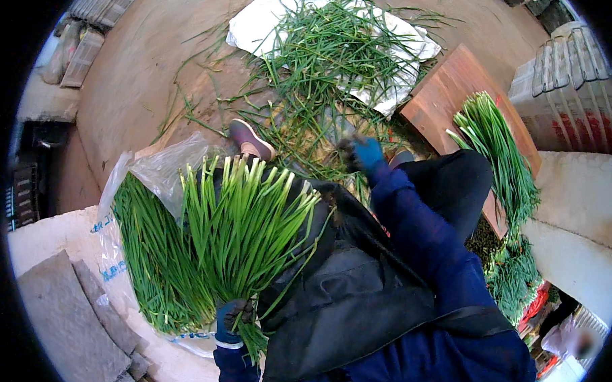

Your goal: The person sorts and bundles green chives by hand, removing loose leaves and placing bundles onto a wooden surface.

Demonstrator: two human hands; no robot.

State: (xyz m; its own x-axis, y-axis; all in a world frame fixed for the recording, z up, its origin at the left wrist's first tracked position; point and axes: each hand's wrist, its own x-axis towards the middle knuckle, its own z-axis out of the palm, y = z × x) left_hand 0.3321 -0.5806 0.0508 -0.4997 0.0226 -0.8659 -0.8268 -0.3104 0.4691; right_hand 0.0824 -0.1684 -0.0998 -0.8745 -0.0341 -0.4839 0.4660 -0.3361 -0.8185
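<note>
My left hand [237,317], in a blue and dark work glove, is closed round the leafy end of a bunch of garlic chives [244,224], whose pale cut ends fan out away from me. Beside it more chives [152,256] lie in a clear plastic bag [170,171]. My right hand [360,153], gloved too and blurred, is over the littered floor near my right knee; whether it holds anything I cannot tell. A black apron [353,278] covers my lap. Loose green leaves [336,50] are heaped on a white sheet [251,30] in front of my feet.
On my right a wooden board [430,112] carries a bunch of chives [504,152], with more bunches [515,284] below it. A wrapped stack [567,89] stands at far right. Flat grey slabs [69,309] lie at lower left. Partly visible at lower right is another person [581,342].
</note>
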